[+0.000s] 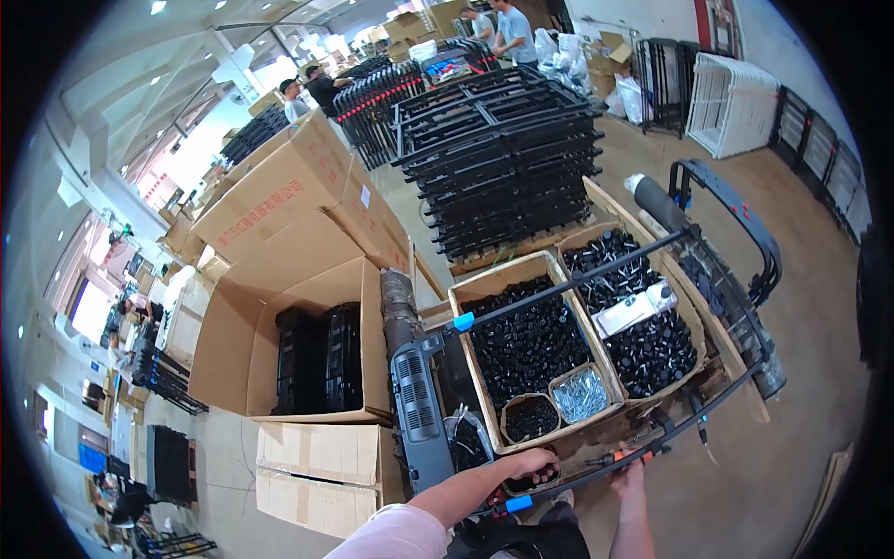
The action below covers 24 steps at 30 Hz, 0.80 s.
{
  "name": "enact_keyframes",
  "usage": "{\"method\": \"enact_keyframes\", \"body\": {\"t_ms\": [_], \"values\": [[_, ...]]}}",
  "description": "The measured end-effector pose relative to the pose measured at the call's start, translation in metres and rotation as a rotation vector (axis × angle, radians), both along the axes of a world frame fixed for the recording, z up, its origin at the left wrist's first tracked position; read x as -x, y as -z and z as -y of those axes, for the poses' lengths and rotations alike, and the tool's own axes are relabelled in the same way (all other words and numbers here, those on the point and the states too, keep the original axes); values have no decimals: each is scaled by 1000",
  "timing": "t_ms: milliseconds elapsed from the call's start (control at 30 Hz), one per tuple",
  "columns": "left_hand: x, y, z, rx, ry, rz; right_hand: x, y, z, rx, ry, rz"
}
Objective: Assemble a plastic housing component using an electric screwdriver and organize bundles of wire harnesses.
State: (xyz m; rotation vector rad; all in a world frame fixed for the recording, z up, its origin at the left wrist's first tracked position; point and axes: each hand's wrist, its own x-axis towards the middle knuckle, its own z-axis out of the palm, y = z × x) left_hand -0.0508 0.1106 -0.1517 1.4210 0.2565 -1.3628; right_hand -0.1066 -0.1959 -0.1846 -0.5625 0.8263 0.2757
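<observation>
Head view: the right hand closes its grip around an orange driver beside a curved black frame; rigid and probably moderately heavy, this tool is best held by its body. The left hand is over small black parts near the wooden tray; whether its grip pinches any cannot be told. They look light, hard and slippery, suiting fingertips.

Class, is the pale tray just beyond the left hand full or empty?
The tray seems full: black pieces and silver pieces hide its floor; depth unclear.
</observation>
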Motion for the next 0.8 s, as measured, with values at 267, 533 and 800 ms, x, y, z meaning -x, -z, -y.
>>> {"method": "enact_keyframes", "body": {"t_ms": [267, 533, 800], "values": [[11, -51, -27, 345, -317, -59, 81, -63, 3, 279, 88, 180], [35, -109, -38, 489, -630, 193, 65, -242, -15, 802, -273, 725], [61, -138, -23, 307, -1017, 328, 12, -265, -59, 621, -407, 914]]}}
